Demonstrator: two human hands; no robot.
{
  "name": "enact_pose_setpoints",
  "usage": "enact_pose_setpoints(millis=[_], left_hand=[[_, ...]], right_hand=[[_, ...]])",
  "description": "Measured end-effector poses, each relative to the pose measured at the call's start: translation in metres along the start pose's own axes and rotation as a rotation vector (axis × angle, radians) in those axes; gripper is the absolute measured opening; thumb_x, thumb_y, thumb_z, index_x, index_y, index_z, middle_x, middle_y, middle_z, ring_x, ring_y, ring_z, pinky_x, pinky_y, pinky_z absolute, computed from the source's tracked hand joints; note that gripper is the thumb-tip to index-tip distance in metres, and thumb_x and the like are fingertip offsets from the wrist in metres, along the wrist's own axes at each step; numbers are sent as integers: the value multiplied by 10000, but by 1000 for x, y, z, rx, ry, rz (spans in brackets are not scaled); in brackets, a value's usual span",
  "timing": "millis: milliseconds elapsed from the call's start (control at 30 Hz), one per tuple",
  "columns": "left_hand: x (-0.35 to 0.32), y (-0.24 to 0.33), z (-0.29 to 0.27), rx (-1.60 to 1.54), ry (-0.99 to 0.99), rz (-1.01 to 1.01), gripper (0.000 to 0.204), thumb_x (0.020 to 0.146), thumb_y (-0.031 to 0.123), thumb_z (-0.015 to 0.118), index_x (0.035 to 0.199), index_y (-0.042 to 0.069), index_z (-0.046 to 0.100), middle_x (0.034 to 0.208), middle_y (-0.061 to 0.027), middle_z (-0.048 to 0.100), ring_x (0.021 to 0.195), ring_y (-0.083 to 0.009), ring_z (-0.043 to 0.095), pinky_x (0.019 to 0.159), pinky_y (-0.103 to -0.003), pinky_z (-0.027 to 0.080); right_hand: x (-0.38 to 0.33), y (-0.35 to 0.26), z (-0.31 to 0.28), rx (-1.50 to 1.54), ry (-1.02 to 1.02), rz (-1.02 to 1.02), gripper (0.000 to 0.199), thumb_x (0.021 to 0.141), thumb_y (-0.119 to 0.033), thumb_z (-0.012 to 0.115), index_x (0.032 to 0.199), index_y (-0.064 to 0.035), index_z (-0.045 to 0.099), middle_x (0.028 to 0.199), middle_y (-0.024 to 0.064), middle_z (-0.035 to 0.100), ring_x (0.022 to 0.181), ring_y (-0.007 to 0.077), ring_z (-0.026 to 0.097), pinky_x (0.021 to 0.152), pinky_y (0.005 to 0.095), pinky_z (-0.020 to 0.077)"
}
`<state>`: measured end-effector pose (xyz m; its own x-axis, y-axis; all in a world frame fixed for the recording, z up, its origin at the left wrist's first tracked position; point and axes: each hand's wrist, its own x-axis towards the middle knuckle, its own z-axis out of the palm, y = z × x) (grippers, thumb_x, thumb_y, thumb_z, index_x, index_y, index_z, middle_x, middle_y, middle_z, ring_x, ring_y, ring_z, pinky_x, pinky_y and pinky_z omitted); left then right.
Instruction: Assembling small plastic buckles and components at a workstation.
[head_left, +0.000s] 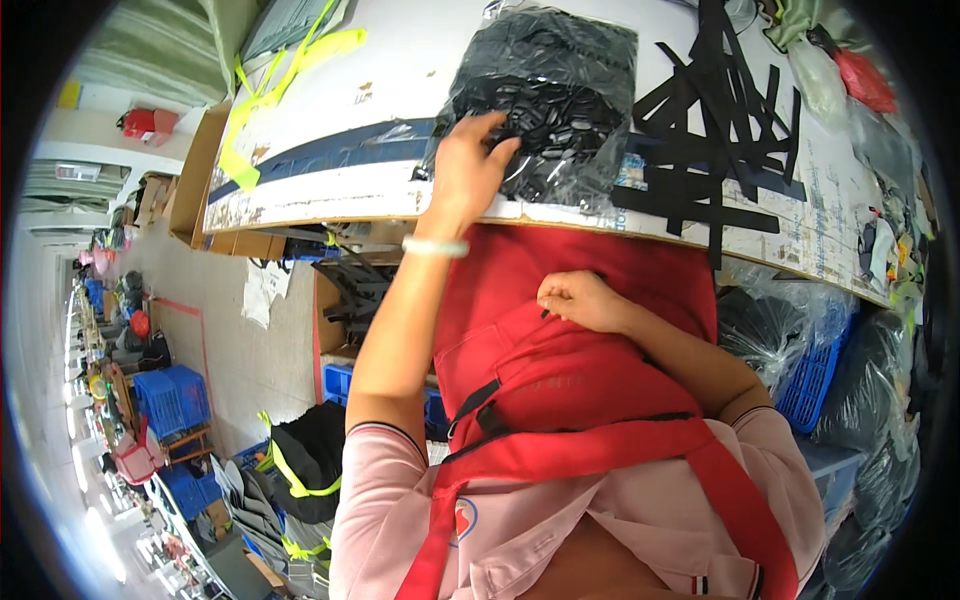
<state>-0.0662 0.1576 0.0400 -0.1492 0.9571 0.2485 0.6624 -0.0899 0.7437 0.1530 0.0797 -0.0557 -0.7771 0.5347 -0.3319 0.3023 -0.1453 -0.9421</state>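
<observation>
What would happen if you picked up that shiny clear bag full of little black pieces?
The clear bag would probably sag and shift, since its black pieces look loose. Its glossy plastic may feel slippery. The left hand reaches into it.

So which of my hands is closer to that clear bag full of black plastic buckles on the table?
Left. Your left hand rests on the bag of black buckles at its lower left corner. Your right hand is below the table edge, on the red fabric.
</observation>
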Motion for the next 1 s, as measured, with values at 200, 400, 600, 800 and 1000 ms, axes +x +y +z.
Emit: enact_pose_setpoints(millis=[200, 400, 600, 800, 1000], left_hand=[[51, -6, 72, 537, -193, 107, 686, 739, 273, 742, 1338, 100, 454, 1184, -244, 573, 1116, -407, 542, 934, -438, 459], [73, -27, 77, 363, -110, 225, 327, 756, 121, 706, 1065, 35, 642, 995, -220, 628, 822, -358, 648, 775, -406, 521], [92, -34, 34, -879, -237, -498, 167, 850, 141, 696, 998, 72, 665, 838, -15, 645, 626, -96, 554, 433, -201, 378], [72, -26, 16, -1219, -228, -593, 192, 892, 112, 637, 1071, 73, 579, 864, -59, 622, 647, -150, 604, 421, -211, 430], [-8, 13, 15, -1251, -463, -549, 199, 906, 116, 626, 1096, 78, 578, 849, -63, 615, 641, -141, 600, 387, -190, 389]], right_hand=[[6, -1, -19, -146, 20, -41, 139, 858, -149, 609, 883, -13, 620, 744, 106, 655, 657, 191, 617, 616, 336, 477], [12, 8, -33, -162, 27, -53, 138, 859, -154, 602, 890, -20, 619, 752, 112, 657, 673, 212, 623, 630, 347, 477], [11, 12, -30, -199, 37, -93, 123, 832, -132, 595, 885, -25, 622, 772, 122, 663, 697, 246, 633, 645, 363, 476], [4, 1, -27, -201, 43, -62, 115, 836, -132, 591, 870, -25, 615, 757, 116, 656, 672, 208, 618, 632, 351, 475], [-15, -56, -65, 274, 494, -273, 200, 925, -69, 560, 1119, -37, 597, 807, -16, 601, 641, 29, 516, 556, 178, 433]])
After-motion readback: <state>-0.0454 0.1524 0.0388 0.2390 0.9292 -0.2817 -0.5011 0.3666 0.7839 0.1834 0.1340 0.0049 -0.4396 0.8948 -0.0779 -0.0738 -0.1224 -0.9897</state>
